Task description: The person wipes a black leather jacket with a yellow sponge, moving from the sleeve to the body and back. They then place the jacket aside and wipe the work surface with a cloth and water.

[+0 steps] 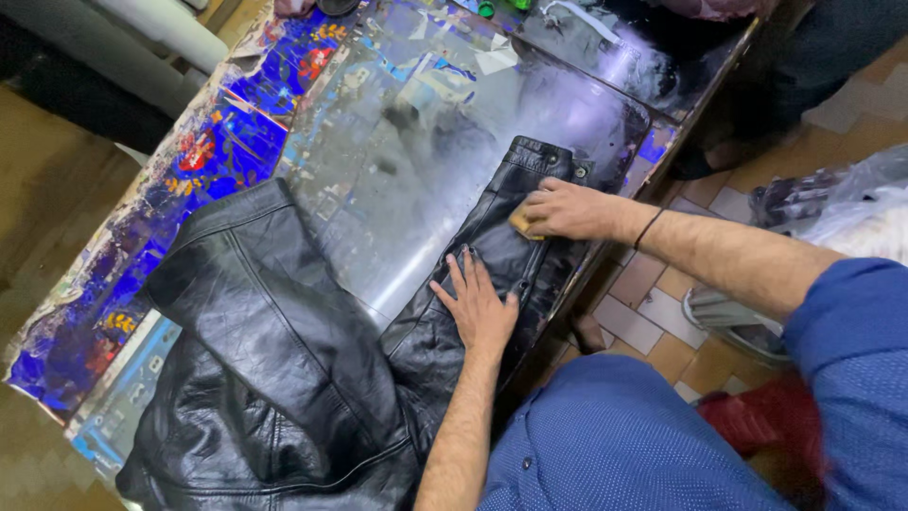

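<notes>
Black leather jacket (284,369) is lying across the worktop (397,161), its near end cut off by the frame. Left hand (480,308) is pressing flat, fingers spread, on the strap; right hand (566,209) is closing on a mostly hidden tan sponge (520,223).

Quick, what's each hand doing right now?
Left hand: open, flat on the black leather jacket.
Right hand: closed on a small tan sponge, pressing it to the jacket.
</notes>
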